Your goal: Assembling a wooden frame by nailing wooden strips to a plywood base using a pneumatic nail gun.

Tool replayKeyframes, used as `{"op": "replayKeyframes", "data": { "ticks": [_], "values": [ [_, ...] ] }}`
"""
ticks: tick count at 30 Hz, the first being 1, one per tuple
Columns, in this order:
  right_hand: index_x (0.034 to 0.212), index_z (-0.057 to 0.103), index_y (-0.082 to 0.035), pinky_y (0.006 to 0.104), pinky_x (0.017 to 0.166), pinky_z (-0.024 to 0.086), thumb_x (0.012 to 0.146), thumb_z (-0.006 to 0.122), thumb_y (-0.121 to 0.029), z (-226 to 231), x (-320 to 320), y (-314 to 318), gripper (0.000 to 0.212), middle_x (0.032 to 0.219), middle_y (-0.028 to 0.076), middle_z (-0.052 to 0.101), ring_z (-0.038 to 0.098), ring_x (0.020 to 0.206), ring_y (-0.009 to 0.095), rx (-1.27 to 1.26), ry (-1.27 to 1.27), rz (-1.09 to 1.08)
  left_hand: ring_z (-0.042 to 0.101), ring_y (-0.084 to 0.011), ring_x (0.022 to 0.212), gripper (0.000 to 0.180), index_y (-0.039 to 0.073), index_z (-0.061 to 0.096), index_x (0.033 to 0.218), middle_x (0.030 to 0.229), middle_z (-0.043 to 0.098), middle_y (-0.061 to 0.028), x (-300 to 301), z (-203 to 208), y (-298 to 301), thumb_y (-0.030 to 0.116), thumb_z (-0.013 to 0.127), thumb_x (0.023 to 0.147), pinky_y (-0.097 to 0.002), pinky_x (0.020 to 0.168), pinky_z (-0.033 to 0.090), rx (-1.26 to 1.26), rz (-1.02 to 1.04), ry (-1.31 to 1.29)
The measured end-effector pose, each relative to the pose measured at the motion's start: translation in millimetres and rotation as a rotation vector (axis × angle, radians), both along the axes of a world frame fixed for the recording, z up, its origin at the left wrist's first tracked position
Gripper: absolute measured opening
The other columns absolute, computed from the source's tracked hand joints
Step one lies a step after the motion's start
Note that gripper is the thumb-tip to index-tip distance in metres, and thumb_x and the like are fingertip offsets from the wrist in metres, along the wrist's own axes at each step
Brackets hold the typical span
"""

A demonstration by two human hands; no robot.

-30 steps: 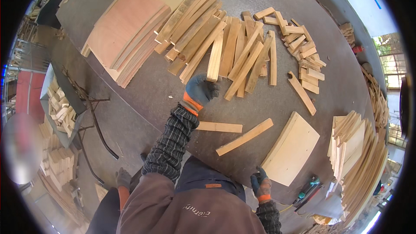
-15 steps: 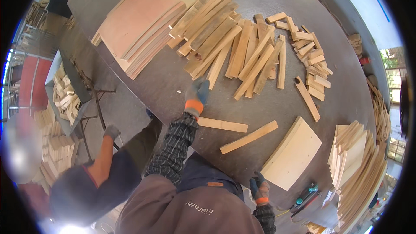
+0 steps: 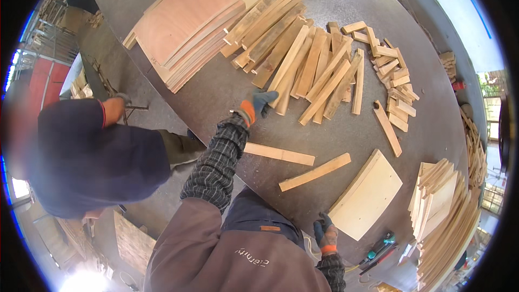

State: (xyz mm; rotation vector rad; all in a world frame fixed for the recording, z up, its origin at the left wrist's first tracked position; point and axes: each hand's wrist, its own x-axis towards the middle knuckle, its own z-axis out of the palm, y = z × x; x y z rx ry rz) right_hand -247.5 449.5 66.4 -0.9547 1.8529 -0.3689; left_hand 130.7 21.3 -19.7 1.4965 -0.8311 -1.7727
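Strip [image 3: 288, 58], one, pale wood — lying lengthwise in the middle of a row of strips [image 3: 324, 78], its near end at the person's left hand.

Left hand [image 3: 261, 104], gloved in blue-grey with an orange cuff: grip set against that near end, fingers turned toward the row. Right hand [image 3: 326, 232], gloved alike: low at the near corner of a pale panel [image 3: 368, 197], fingers bent toward it. Whether either grip is pinching or merely resting cannot be told, the gloves being small and partly turned away.

Set apart from the row: two single strips near the person, one at left [image 3: 278, 153], one at right [image 3: 314, 172]; a third [image 3: 387, 128] near the short blocks [image 3: 399, 89]. Left in the row: many strips, overlapping, uncounted. On the panel's upper face: no strip.

Outward on the dark tabletop [image 3: 335, 140]: reddish sheets [image 3: 186, 16], stacked, left; teal tool [image 3: 380, 245], right; tall strip stack [image 3: 451, 216], far right.

Beyond the left edge — co-worker [image 3: 102, 151] in dark clothing, bent over.
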Motion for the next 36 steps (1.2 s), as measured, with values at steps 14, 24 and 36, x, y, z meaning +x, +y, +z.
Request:
{"op": "replayKeyframes", "data": {
  "ticks": [14,24,36],
  "values": [
    [0.14,0.063,-0.005,0.0328,0.081,0.057,0.096,0.073,-0.011,4.5,9.4,-1.2,0.045,0.104,0.01,0.075,0.07,0.092,0.017,0.021,0.013,0.037,0.068,-0.0152,0.068,0.045,0.002,0.068,0.126,0.093,0.074,-0.008,-8.3,8.0,31.7,0.041,0.066,0.104,-0.0291,0.055,0.052,0.019,0.103,0.303],
    [0.141,0.063,-0.006,0.034,0.079,0.058,0.097,0.073,-0.013,-8.1,8.6,-3.5,0.046,0.103,0.011,0.076,0.071,0.089,0.019,0.013,-0.035,0.046,0.064,-0.0166,0.077,0.056,0.0,0.059,0.144,0.096,0.072,-0.0051,34.8,-93.0,1.9,0.036,0.07,0.102,-0.0309,0.067,0.05,-0.549,0.535,-0.223],
    [0.136,0.066,-0.005,0.0309,0.077,0.055,0.096,0.074,-0.014,-13.4,0.7,13.8,0.042,0.096,0.008,0.074,0.068,0.084,0.014,-0.021,-0.051,-0.048,0.066,-0.0159,0.099,0.023,0.001,0.078,0.111,0.108,0.074,-0.0124,-74.5,35.1,8.3,0.017,0.077,0.095,-0.0365,0.083,0.054,-0.503,0.28,-0.326]
  ]
}}
